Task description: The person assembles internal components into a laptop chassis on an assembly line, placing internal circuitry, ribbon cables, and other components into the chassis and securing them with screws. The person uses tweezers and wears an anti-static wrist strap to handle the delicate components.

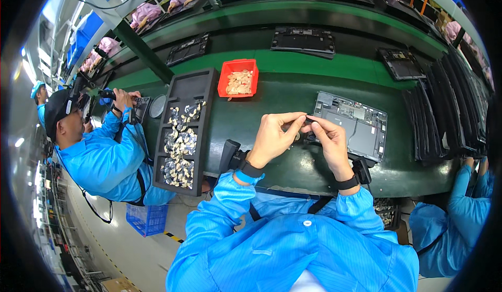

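Note:
My left hand (275,139) and my right hand (332,144) meet above the near bench, thumbs and forefingers pinched together. Between the fingertips is a small dark piece (309,119), mostly covered, so its kind does not show. Just right of the hands lies an opened laptop base (351,126), its circuit board and battery bare; my right hand overlaps its left edge. To the left stands a black compartment tray (210,104) with many small dark and cream pieces (180,144) in it. A red bin (238,94) of tan scraps sits beyond my left hand.
Several dark laptop parts stand stacked upright (444,109) at the right. Further open laptop bases (303,42) lie on the green line behind. Co-workers in blue sit at the left (104,156) and right (449,224). A green post (141,51) rises behind the tray.

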The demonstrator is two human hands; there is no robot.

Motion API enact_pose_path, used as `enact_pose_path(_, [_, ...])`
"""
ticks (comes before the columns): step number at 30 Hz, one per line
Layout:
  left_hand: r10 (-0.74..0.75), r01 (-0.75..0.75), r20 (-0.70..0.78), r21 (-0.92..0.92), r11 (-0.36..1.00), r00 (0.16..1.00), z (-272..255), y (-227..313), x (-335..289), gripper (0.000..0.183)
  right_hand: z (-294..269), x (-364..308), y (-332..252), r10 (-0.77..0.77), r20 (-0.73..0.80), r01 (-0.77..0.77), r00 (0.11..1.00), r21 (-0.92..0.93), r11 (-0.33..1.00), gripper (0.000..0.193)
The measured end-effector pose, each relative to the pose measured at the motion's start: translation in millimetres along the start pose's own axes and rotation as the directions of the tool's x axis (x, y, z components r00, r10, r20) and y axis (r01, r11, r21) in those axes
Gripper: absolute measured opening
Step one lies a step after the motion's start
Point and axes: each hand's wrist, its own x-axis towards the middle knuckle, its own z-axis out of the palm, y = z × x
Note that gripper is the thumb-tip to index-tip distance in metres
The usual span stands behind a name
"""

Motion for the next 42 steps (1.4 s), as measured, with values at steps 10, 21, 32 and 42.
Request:
enact_pose_path(10, [0.38,0.007,-0.313,0.779,0.627,0.87,-125,-59,68,0.043,11,5,-8,0.138,-0.163,-0.128,0.977,0.07,0.989,0.033])
enact_pose_path(21, [-0.128,0.127,-0.001,0.14,0.982,0.992,1,10,0,0.031,7,6,0,-0.359,-0.21,0.205,0.909,-0.525,0.826,0.02])
enact_pose_path(32, [0.022,-0.063,0.2,0.2,0.978,0.979,33,12,5,0.018,-28,-17,-7,-0.163,-0.313,0.117,0.936,-0.162,0.98,0.034])
enact_pose_path(42, [0.269,-0.414,0.371,0.398,0.819,0.889,102,8,39,0.052,-100,-59,-16,-0.199,-0.585,0.171,0.786,-0.104,0.98,0.015])
